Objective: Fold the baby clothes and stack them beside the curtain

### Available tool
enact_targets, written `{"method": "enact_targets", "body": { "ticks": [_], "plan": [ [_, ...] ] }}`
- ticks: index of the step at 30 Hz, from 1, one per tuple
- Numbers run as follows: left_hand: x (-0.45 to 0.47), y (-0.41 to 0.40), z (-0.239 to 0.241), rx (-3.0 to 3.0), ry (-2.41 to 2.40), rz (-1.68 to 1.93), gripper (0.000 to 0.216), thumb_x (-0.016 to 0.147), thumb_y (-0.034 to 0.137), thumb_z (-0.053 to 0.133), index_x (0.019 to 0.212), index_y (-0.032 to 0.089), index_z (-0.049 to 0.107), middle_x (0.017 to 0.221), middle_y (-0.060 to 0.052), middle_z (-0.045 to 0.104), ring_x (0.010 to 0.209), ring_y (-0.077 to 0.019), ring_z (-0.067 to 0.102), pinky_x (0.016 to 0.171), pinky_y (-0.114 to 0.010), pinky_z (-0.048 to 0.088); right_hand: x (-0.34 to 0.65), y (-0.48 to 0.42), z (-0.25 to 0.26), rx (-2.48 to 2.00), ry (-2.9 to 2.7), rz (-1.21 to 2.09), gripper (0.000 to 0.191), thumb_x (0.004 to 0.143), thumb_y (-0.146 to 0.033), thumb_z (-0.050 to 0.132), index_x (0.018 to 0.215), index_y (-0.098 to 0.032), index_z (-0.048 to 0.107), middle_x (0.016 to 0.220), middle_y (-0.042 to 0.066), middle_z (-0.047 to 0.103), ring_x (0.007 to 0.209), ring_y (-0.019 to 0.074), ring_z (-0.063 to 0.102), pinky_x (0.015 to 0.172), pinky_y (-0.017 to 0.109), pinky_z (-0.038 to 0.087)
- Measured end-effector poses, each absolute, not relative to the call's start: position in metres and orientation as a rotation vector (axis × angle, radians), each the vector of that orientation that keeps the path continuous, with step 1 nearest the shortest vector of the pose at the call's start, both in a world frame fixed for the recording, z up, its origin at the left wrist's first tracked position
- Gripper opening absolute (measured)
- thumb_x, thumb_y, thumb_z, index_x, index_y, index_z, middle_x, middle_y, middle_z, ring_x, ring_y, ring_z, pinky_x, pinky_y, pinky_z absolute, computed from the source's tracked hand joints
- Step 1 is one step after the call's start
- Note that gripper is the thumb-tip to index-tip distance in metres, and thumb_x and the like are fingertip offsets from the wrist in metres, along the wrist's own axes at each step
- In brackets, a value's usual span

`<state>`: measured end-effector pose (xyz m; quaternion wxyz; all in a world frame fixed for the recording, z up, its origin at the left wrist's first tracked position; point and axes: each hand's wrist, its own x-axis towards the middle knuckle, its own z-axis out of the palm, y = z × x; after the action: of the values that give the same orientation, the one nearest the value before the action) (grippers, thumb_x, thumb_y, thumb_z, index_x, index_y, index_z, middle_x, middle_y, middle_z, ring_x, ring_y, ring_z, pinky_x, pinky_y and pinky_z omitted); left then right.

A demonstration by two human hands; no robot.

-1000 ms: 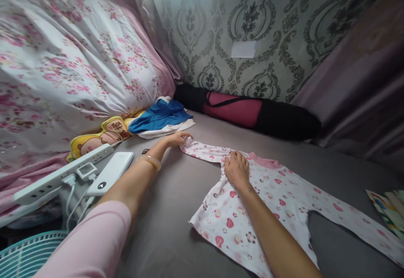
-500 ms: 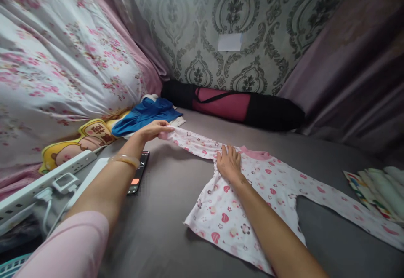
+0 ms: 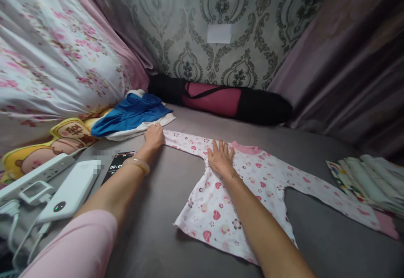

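A small white long-sleeved top (image 3: 249,189) with red hearts and a pink collar lies spread flat on the grey bed sheet (image 3: 164,210). My left hand (image 3: 154,136), with a pale bangle on its wrist, is closed on the cuff of the top's left sleeve, which is pulled out straight. My right hand (image 3: 220,158) lies flat with fingers spread on the top's shoulder, next to the collar. The other sleeve stretches away to the right.
A blue and white pile of clothes (image 3: 131,116) lies just beyond my left hand. A phone (image 3: 117,166), a white power bank (image 3: 69,191) and a power strip (image 3: 31,179) sit at left. A black and pink roll (image 3: 221,101) lies by the wall. Folded cloths (image 3: 369,183) rest at right.
My left hand has drawn the sleeve out straight and now holds its cuff down on the sheet. My right hand's fingers have flattened on the shoulder. The view has swung right.
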<state>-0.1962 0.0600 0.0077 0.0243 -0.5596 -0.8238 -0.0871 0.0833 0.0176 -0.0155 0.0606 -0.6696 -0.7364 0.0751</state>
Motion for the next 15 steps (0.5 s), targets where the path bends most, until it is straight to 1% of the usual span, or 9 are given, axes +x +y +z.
{"method": "enact_targets", "body": {
  "ticks": [3,8,11,15],
  "plan": [
    [-0.194,0.057,0.007,-1.757,-2.448,-0.179,0.035,0.086,0.010,0.032,0.116,0.005,0.049,0.112,-0.026,0.056,0.100,-0.0342,0.061,0.077,-0.042,0.049,0.084,0.017,-0.015,-2.030,-2.246,0.224,0.059,0.096,-0.049,0.016,0.150,-0.025,0.022,0.157,0.009,0.017,0.142,0.0295,0.010,0.110,0.055,0.001],
    [-0.197,0.058,0.014,-1.781,-2.416,-0.105,0.033,0.087,0.017,0.038,0.118,0.008,0.045,0.114,-0.024,0.055,0.098,-0.0337,0.061,0.076,-0.042,0.050,0.082,0.021,-0.011,-2.076,-2.231,0.281,0.060,0.095,-0.052,0.015,0.150,-0.028,0.021,0.158,0.008,0.013,0.143,0.0299,0.006,0.109,0.057,0.000],
    [-0.194,0.062,0.015,-1.742,-2.417,-0.114,0.032,0.088,0.017,0.035,0.118,0.009,0.044,0.113,-0.023,0.054,0.098,-0.0338,0.061,0.074,-0.042,0.050,0.081,0.027,-0.012,-2.099,-2.203,0.320,0.062,0.095,-0.054,0.016,0.150,-0.027,0.022,0.158,0.010,0.013,0.143,0.0312,0.005,0.108,0.059,0.001],
    [-0.192,0.069,0.012,-1.682,-2.425,-0.147,0.033,0.089,0.015,0.030,0.118,0.009,0.045,0.113,-0.023,0.054,0.096,-0.0338,0.061,0.073,-0.042,0.049,0.082,0.033,-0.017,-2.080,-2.171,0.250,0.064,0.094,-0.057,0.017,0.149,-0.025,0.025,0.157,0.013,0.015,0.142,0.0311,0.007,0.108,0.060,0.001]
  ]
}}
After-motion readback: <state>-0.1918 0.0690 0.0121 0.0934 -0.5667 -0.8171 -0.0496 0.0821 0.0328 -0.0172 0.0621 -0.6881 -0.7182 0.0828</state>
